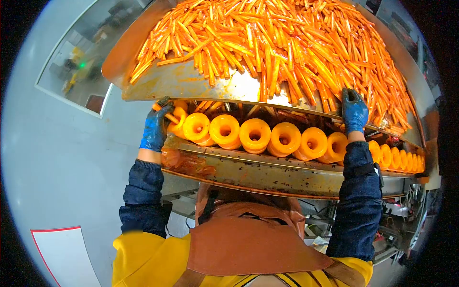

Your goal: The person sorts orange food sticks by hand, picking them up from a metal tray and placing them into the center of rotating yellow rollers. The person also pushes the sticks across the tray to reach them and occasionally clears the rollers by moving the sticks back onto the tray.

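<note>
My left hand [155, 128], in a blue glove, is closed on a glossy orange food stick [166, 114]. The stick slants down toward the leftmost orange funnel-like cup [178, 125] of a long row. At the tray's front lip, my right hand [355, 112], also blue-gloved, has its darkened fingers curled beside the heaped sticks [306, 57]. What it grips, if anything, is hidden. Round-mouthed cups [254, 136] run between my hands and on past my right forearm; some show a stick end inside.
The metal tray [191, 88] bearing the heap slopes above the cups. A stained metal ledge [267, 174] runs in front of them, close to my brown apron [253, 246]. A pale wall with a window [79, 62] is at left; machine parts [397, 210] are at lower right.
</note>
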`<action>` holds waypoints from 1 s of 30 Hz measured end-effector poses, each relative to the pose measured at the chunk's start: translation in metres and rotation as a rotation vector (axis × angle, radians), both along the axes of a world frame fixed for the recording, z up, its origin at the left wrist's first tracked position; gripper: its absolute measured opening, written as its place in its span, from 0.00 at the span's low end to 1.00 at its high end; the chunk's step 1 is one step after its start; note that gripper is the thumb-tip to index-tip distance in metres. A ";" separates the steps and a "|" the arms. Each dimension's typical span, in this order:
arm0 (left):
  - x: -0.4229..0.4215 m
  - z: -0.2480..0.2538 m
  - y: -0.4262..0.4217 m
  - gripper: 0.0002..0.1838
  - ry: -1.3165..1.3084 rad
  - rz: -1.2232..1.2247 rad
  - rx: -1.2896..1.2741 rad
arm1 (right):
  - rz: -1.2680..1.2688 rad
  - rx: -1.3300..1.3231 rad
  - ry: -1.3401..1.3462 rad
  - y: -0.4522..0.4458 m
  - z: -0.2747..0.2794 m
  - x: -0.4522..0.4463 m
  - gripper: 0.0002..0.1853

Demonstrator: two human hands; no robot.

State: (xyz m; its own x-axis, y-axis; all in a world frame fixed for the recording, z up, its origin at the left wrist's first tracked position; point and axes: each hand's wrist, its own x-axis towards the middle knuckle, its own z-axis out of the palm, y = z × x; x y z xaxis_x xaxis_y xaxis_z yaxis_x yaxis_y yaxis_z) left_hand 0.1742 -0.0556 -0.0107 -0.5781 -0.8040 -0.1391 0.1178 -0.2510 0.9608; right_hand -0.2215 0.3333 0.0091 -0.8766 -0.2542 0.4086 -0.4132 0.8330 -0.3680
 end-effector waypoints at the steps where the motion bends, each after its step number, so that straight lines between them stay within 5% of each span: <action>1: -0.004 -0.003 -0.004 0.22 0.005 -0.009 0.002 | -0.009 0.002 0.005 0.001 -0.002 -0.002 0.22; 3: -0.012 -0.011 -0.014 0.23 -0.152 0.070 -0.619 | 0.009 -0.005 0.027 0.002 -0.008 -0.006 0.22; 6: -0.053 0.024 0.000 0.22 -0.214 -0.031 -0.795 | -0.008 0.046 0.004 0.000 -0.002 -0.003 0.22; 9: -0.122 0.056 0.031 0.15 -0.332 -0.462 -0.576 | 0.012 0.022 0.017 0.002 -0.011 -0.011 0.22; 10: -0.147 0.054 0.044 0.15 -0.297 -0.572 -0.678 | 0.003 0.023 0.018 0.002 -0.010 -0.010 0.22; 11: -0.172 0.060 0.059 0.20 -0.396 -0.730 -0.949 | 0.002 0.024 0.033 0.001 -0.009 -0.010 0.22; 12: -0.199 0.051 0.076 0.25 -0.417 -0.754 -0.763 | -0.005 0.038 0.000 0.000 -0.006 -0.006 0.22; 13: -0.231 0.043 0.089 0.31 -0.701 -0.627 -1.022 | -0.010 0.036 0.012 -0.001 -0.003 -0.003 0.21; 15: -0.262 0.063 0.133 0.39 -0.893 -0.577 -1.089 | -0.014 0.057 0.017 0.000 -0.002 -0.003 0.22; 16: -0.278 0.051 0.141 0.41 -0.872 -0.478 -1.263 | -0.022 0.060 0.018 0.001 -0.002 -0.003 0.22; 19: -0.314 0.029 0.136 0.38 -0.854 -0.339 -1.200 | -0.011 0.027 0.065 0.000 -0.005 -0.003 0.22; 21: -0.311 0.034 0.120 0.32 -0.832 -0.486 -0.986 | -0.015 0.041 0.059 0.000 -0.006 -0.005 0.22; 22: -0.301 0.034 0.108 0.19 -0.747 -0.592 -0.910 | -0.017 0.050 0.051 0.001 -0.007 -0.006 0.22; 24: -0.261 0.056 0.094 0.17 -0.593 -0.708 -0.770 | -0.007 0.028 0.058 0.001 -0.007 -0.007 0.21; 26: -0.222 0.067 0.070 0.13 -0.428 -0.752 -1.277 | 0.002 0.006 0.057 0.001 -0.005 -0.002 0.21; 27: -0.213 0.071 0.058 0.13 -0.531 -0.830 -0.838 | -0.009 0.009 0.041 0.000 0.001 0.002 0.21; 28: -0.190 0.087 0.061 0.14 -0.599 -0.785 -1.069 | -0.018 0.014 0.026 -0.001 0.004 0.004 0.20; 29: -0.162 0.086 0.061 0.11 -0.281 -0.684 -1.280 | 0.005 -0.019 0.067 -0.001 -0.003 0.000 0.20; 30: -0.150 0.054 0.021 0.14 -0.214 -0.628 -1.180 | 0.012 -0.019 0.063 0.000 -0.004 -0.001 0.20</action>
